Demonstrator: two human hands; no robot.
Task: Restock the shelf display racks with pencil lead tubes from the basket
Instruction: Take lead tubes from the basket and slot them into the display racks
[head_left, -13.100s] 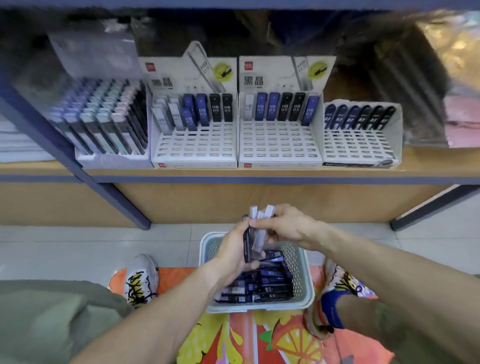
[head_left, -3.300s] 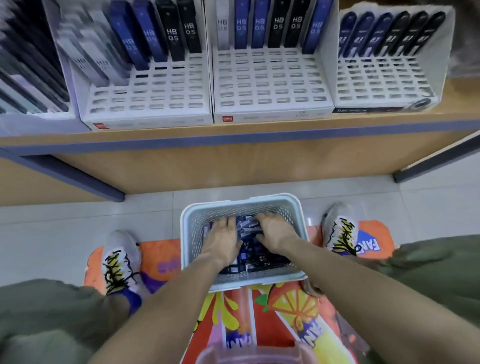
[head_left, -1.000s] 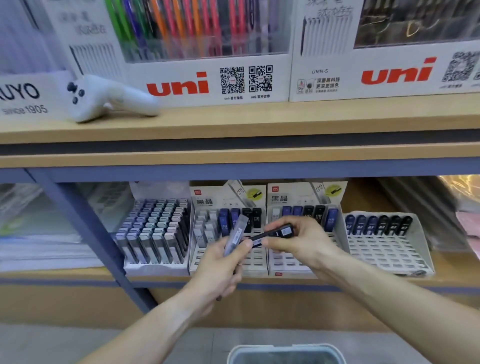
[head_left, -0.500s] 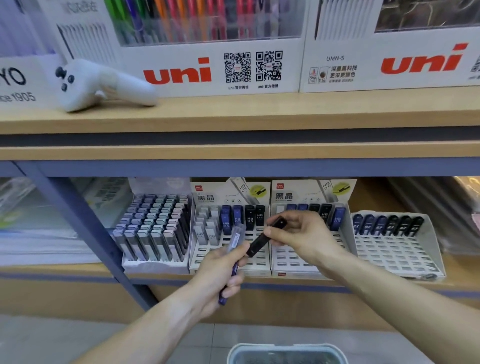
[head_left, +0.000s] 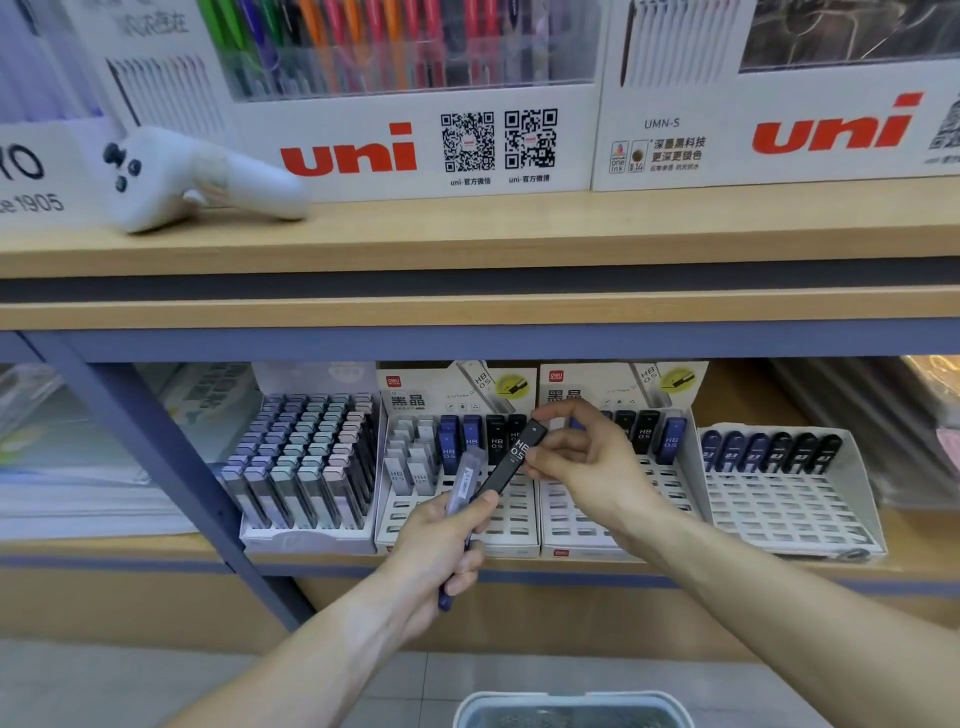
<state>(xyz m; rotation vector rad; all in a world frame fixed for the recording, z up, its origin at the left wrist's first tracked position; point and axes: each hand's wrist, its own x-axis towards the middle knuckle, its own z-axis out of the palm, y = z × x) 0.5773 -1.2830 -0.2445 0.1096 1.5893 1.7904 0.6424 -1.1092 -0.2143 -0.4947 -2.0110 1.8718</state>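
Head view: the right hand (head_left: 582, 462) pinched a black pencil lead tube (head_left: 511, 457) marked HB 0.5 by its upper end, while the left hand (head_left: 441, 545) gripped several more tubes (head_left: 462, 486), its thumb touching the black tube's lower end. Both hands were raised before the white display racks (head_left: 524, 525) on the lower shelf (head_left: 156, 551), partly hiding them; the basket (head_left: 571, 709) rim showed at the bottom edge.

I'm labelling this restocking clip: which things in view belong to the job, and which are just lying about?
Part of the job:
- black lead tube, pinched by the right hand
- bundle of tubes gripped in the left hand
- white racks
- basket

Just lying about:
- white controller
- pen boxes
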